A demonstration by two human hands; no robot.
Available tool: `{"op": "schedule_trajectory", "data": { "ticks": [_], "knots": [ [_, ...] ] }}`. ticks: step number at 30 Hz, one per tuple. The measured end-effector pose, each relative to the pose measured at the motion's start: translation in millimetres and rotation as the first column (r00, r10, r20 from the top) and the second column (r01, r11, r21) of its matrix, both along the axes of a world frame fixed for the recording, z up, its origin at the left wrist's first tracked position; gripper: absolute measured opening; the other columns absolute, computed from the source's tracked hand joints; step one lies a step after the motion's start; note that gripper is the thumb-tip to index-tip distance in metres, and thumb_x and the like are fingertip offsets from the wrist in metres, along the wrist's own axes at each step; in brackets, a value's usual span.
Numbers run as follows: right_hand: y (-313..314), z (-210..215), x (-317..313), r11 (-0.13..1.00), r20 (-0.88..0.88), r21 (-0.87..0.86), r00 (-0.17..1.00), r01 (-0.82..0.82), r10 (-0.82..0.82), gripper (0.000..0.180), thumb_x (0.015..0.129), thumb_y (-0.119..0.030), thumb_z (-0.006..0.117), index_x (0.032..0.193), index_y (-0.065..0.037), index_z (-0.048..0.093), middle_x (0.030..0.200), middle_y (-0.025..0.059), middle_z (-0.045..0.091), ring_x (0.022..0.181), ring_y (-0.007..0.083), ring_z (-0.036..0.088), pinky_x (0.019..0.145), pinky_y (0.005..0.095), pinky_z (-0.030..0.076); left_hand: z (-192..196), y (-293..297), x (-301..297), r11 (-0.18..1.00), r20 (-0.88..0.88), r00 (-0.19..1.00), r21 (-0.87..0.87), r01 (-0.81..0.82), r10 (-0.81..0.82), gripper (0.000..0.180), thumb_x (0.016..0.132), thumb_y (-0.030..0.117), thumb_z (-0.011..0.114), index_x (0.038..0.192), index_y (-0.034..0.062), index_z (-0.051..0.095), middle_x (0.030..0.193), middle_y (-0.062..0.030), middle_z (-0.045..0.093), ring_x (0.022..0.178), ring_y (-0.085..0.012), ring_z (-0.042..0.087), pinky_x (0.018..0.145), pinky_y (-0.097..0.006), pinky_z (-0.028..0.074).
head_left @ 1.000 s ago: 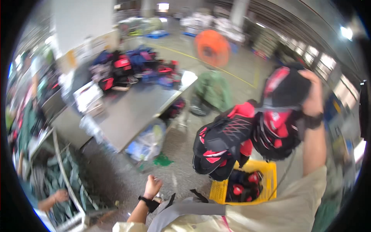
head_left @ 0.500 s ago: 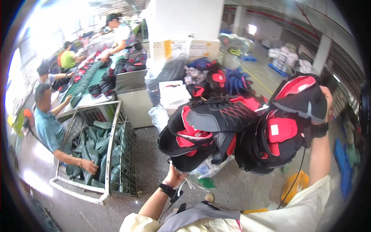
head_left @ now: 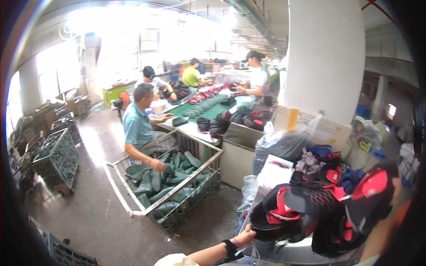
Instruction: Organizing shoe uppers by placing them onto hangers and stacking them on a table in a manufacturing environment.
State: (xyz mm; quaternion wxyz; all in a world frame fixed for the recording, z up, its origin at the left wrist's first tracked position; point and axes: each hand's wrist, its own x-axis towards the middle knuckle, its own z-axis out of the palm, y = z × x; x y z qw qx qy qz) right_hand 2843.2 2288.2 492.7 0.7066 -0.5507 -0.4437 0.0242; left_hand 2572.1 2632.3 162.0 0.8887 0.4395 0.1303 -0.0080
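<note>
Indoors | workshop | wet concrete floor [head_left: 102,221] | white pillar [head_left: 326,57] | wire cart [head_left: 177,195]

Left hand [head_left: 245,237]: bare, with no glove.
Left wrist: a black band or watch [head_left: 229,247] sits just behind the hand.
Left forearm: bare, no sleeve on the visible length.
Right hand: hidden, cannot tell what is worn.
Clothing: a pale garment [head_left: 175,260] shows at the lower edge.

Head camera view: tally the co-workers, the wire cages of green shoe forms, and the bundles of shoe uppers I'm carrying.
Co-workers: 4
Wire cages of green shoe forms: 2
Bundle of black-and-red shoe uppers: 1
Total: 7
</note>
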Motion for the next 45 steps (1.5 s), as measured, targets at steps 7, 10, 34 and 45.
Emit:
{"op": "schedule_trajectory", "data": {
  "ticks": [7, 10, 34, 45],
  "knots": [
    [-174, -163, 123, 0.913, -0.067, -0.361, 0.971, 0.191, -0.23, 0.042, 0.068, -0.02, 0.045, 0.099, 0.003, 0.061, 0.09, 0.0102, 0.063, 0.085, 0.021, 0.059, 0.08, 0.0306, 0.046, 25, -3, -32, 0.915, -0.069, 0.991, 0.395, -0.082, 0.119, 0.077, 0.074, 0.003, 0.056, 0.134, 0.0172, 0.01, 0.093, -0.0079, 0.048, 0.064, -0.0103, 0.047, 0.053, -0.025, 0.039],
    [-130, -134, 45, 0.612, 0.106, -0.731, 0.937, 0.301, -0.334, 0.037, 0.066, -0.014, 0.049, 0.094, 0.002, 0.065, 0.084, 0.0052, 0.063, 0.076, 0.0156, 0.059, 0.072, 0.0274, 0.047, 7, 32, -41, 0.821, -0.299, 0.932, 0.57, 0.003, 0.205, 0.079, 0.07, 0.002, 0.054, 0.135, 0.006, 0.01, 0.099, -0.0127, 0.046, 0.068, -0.0141, 0.051, 0.057, -0.026, 0.044],
    [-44, -145, -13, -0.082, 0.828, -0.432, 0.359, 0.898, -0.431, 0.054, 0.068, -0.004, 0.062, 0.119, -0.007, 0.046, 0.128, 0.0162, 0.039, 0.122, 0.0342, 0.034, 0.098, 0.0399, 0.033, 16, 43, 5, -0.069, 0.275, 0.932, 0.962, -0.266, 0.237, 0.063, 0.066, 0.005, 0.063, 0.123, 0.0001, 0.035, 0.114, -0.0195, 0.049, 0.104, -0.0376, 0.05, 0.079, -0.036, 0.048],
    [151, -213, -208, 0.484, 0.652, -0.722, 0.719, 0.494, 0.239, 0.046, 0.064, -0.026, 0.066, 0.107, -0.012, 0.056, 0.124, 0.0082, 0.049, 0.126, 0.0275, 0.032, 0.098, 0.0568, 0.021, -2, -19, 4, -0.033, -0.18, 0.956, 0.984, 0.177, -0.233, 0.085, 0.063, 0.023, 0.069, 0.129, -0.0038, 0.025, 0.079, -0.0236, 0.06, 0.062, -0.0352, 0.061, 0.054, -0.04, 0.05]
  ]
}}
